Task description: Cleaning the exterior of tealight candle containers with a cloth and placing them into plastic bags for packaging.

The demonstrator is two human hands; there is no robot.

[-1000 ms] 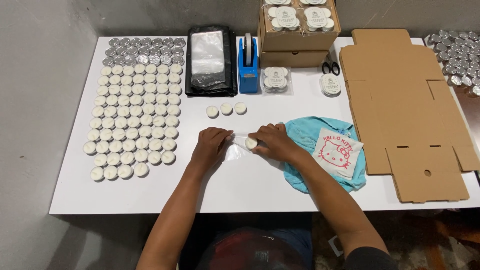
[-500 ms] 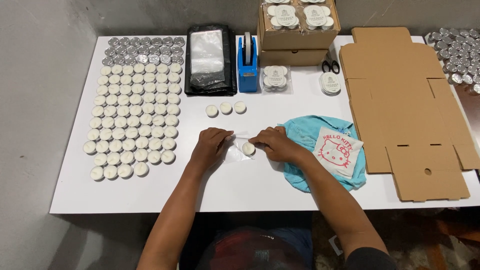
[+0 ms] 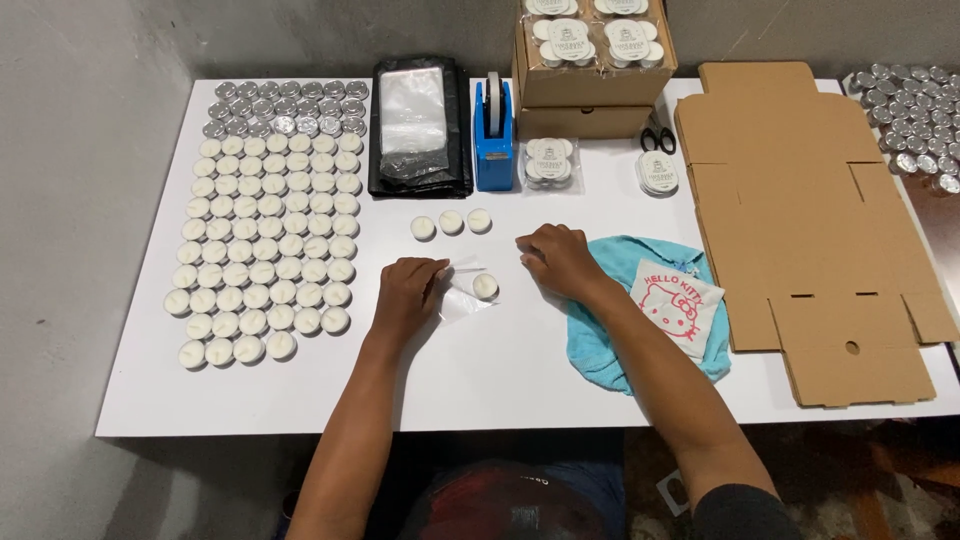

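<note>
- Small white round tealight candle point(image 3: 485, 286) lies in a clear thin plastic bag point(image 3: 462, 290) on my white bench point(image 3: 500, 370).
- My left hand point(image 3: 408, 292) pinches the bag's edge; my right hand point(image 3: 555, 257) hovers empty, loosely curled.
- Light, slippery film; I'd judge its rim the best hold.

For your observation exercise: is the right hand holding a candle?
No, the right hand is empty; the candle lies apart in the clear bag.

Left hand point(image 3: 408, 290) pins clear bag point(image 3: 462, 296) holding one tealight point(image 3: 485, 286).

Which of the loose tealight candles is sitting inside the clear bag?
The single tealight between the hands, inside the clear bag. The three loose ones stand bare in a row behind it.
</note>
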